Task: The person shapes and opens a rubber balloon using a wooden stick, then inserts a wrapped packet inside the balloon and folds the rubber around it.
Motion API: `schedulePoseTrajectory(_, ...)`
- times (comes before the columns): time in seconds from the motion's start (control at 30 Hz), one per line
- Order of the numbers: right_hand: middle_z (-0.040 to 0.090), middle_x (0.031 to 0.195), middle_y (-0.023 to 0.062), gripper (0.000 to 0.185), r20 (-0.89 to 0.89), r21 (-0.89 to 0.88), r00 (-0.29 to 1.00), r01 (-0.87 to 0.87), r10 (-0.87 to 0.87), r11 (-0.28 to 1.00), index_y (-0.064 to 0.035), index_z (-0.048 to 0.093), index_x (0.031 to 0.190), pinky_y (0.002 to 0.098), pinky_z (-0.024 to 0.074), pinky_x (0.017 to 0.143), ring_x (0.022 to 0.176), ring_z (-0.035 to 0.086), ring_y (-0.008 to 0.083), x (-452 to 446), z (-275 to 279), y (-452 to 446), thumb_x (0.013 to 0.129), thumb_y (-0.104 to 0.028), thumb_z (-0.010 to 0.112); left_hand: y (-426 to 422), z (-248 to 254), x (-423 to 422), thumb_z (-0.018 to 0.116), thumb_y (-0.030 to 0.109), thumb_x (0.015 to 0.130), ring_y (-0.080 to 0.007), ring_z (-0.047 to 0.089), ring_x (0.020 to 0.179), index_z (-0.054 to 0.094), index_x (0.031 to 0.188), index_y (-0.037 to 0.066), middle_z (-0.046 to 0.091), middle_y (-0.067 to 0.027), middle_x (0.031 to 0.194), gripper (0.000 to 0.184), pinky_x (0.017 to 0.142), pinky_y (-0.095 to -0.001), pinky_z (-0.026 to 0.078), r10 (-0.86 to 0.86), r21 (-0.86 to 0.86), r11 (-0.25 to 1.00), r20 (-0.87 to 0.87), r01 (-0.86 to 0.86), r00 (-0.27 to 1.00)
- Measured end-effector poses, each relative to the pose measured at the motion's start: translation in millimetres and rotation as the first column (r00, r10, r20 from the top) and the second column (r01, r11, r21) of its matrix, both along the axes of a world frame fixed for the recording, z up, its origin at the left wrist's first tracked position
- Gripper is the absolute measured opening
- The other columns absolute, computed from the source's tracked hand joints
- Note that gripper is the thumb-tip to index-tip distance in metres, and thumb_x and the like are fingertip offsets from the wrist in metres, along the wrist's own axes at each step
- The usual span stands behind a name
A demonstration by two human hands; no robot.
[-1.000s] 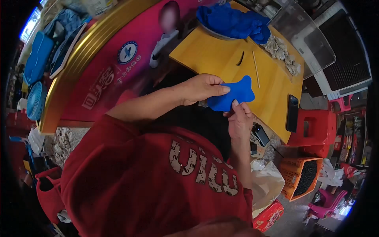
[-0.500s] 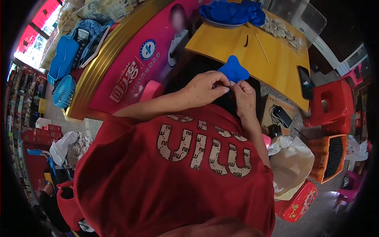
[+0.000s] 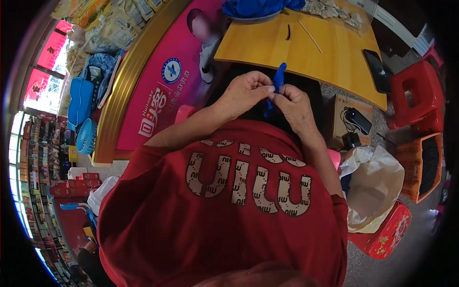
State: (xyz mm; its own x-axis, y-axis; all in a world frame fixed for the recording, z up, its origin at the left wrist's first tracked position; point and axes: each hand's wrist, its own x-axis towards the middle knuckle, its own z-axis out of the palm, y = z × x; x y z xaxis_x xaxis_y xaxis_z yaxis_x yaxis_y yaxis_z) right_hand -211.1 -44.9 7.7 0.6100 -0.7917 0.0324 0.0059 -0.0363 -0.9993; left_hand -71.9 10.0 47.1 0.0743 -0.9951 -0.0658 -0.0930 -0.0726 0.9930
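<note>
A small blue cloth piece (image 3: 279,76) is seen nearly edge-on between my hands, just off the near edge of the wooden table (image 3: 325,62). My left hand (image 3: 246,93) pinches it from the left with thumb and forefinger. From the right, my right hand (image 3: 295,106) pinches the same cloth, its fingertips close to the left ones. Part of the blue cloth hangs below the fingers. Beyond lie a thin black curved strip (image 3: 288,32) and a wooden stick (image 3: 311,36) on the table.
Blue cloth (image 3: 258,8) fills a bowl at the table's far side. A phone (image 3: 377,71) lies near the right edge. A cardboard box (image 3: 356,117), an open bag (image 3: 375,186), red stools (image 3: 416,95) and an orange crate (image 3: 413,167) stand at the right.
The blue cloth was spread flat toward the view and now shows as a narrow, gathered strip. Both hands have come close together on it. The view has shifted.
</note>
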Motion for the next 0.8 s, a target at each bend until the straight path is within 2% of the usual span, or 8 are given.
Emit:
schedulePoseTrajectory(0.03, 0.045, 0.059, -0.0030, 0.012, 0.002, -0.001, 1.000, -0.003, 0.003, 1.000, -0.0026, 0.050, 0.064, 0.0170, 0.0320, 0.049, 0.054, 0.040, 0.0039, 0, 4, 1, 0.075, -0.008, 0.053, 0, 3, 2, 0.053, 0.009, 0.076, -0.0057, 0.050, 0.066, 0.051, 0.084, 0.000, 0.054, -0.0028, 0.074, 0.013, 0.059, -0.0181, 0.041, 0.024, 0.013, 1.000, -0.009, -0.024, 1.000)
schedulePoseTrajectory(0.1, 0.048, 0.059, -0.0015, 0.011, 0.235, 0.213, 0.971, -0.102, 0.051, 0.972, -0.0025, 0.051, 0.066, 0.0175, 0.0334, 0.049, 0.054, 0.042, 0.0051, 0, 9, 5, 0.076, -0.008, 0.050, 0, 6, 5, 0.053, 0.009, 0.076, -0.0057, 0.049, 0.066, 0.051, 0.085, 0.000, 0.054, -0.0030, 0.074, 0.013, 0.059, -0.0177, 0.041, 0.052, 0.027, 0.998, -0.019, -0.052, 0.998)
schedulePoseTrajectory(0.2, 0.049, 0.059, -0.0003, 0.011, 0.221, 0.256, 0.973, -0.118, 0.060, 0.960, -0.0026, 0.051, 0.068, 0.0178, 0.0354, 0.049, 0.054, 0.045, 0.0062, 2, 3, 3, 0.077, -0.008, 0.048, 1, 3, 6, 0.055, 0.010, 0.074, -0.0063, 0.050, 0.066, 0.052, 0.086, 0.000, 0.054, -0.0034, 0.075, 0.016, 0.060, -0.0186, 0.042, 0.050, 0.085, 0.995, 0.056, -0.054, 0.997)
schedulePoseTrajectory(0.27, 0.049, 0.059, -0.0002, 0.011, 0.183, 0.220, 0.982, -0.087, 0.046, 0.972, -0.0028, 0.051, 0.067, 0.0179, 0.0355, 0.049, 0.053, 0.045, 0.0063, 0, 3, 3, 0.077, -0.008, 0.048, 0, -6, 5, 0.059, 0.012, 0.072, -0.0070, 0.050, 0.065, 0.052, 0.086, 0.000, 0.054, -0.0033, 0.073, 0.019, 0.061, -0.0193, 0.043, 0.001, -0.060, 0.998, 0.156, 0.009, 0.988)
schedulePoseTrajectory(0.53, 0.046, 0.057, -0.0022, 0.017, 0.185, 0.267, 0.981, -0.110, 0.061, 0.957, -0.0036, 0.050, 0.064, 0.0173, 0.0313, 0.045, 0.048, 0.039, 0.0044, -1, 2, 0, 0.078, -0.014, 0.052, 3, 3, 7, 0.060, 0.012, 0.069, -0.0086, 0.051, 0.060, 0.053, 0.083, 0.001, 0.054, -0.0035, 0.066, 0.019, 0.055, -0.0205, 0.042, -0.068, -0.026, 0.996, 0.469, 0.091, 0.880)
schedulePoseTrajectory(0.6, 0.042, 0.054, -0.0042, 0.019, 0.049, 0.060, 0.997, -0.067, 0.064, 0.996, -0.0041, 0.049, 0.063, 0.0168, 0.0281, 0.043, 0.048, 0.036, 0.0030, -2, 0, -1, 0.078, -0.016, 0.052, 3, 4, 6, 0.059, 0.012, 0.069, -0.0087, 0.051, 0.058, 0.053, 0.081, 0.001, 0.054, -0.0035, 0.064, 0.017, 0.053, -0.0208, 0.042, -0.081, -0.012, 0.995, 0.482, 0.099, 0.872)
schedulePoseTrajectory(0.7, 0.039, 0.052, -0.0054, 0.021, 0.015, 0.021, 0.999, -0.039, 0.039, 0.999, -0.0046, 0.048, 0.061, 0.0168, 0.0258, 0.042, 0.047, 0.034, 0.0023, -2, 4, 0, 0.078, -0.016, 0.053, 4, 6, 4, 0.056, 0.011, 0.071, -0.0080, 0.051, 0.057, 0.054, 0.078, -0.001, 0.054, -0.0032, 0.061, 0.014, 0.051, -0.0213, 0.041, -0.045, -0.051, 0.995, 0.557, 0.088, 0.829)
schedulePoseTrajectory(0.8, 0.038, 0.051, -0.0056, 0.022, 0.031, -0.094, 0.999, -0.036, 0.039, 0.995, -0.0048, 0.046, 0.059, 0.0167, 0.0262, 0.042, 0.047, 0.033, 0.0021, 1, -3, -1, 0.077, -0.014, 0.053, 3, -1, 6, 0.054, 0.011, 0.072, -0.0074, 0.051, 0.057, 0.054, 0.075, -0.001, 0.055, -0.0033, 0.061, 0.012, 0.052, -0.0209, 0.041, 0.034, -0.052, 0.999, 0.476, -0.010, 0.879)
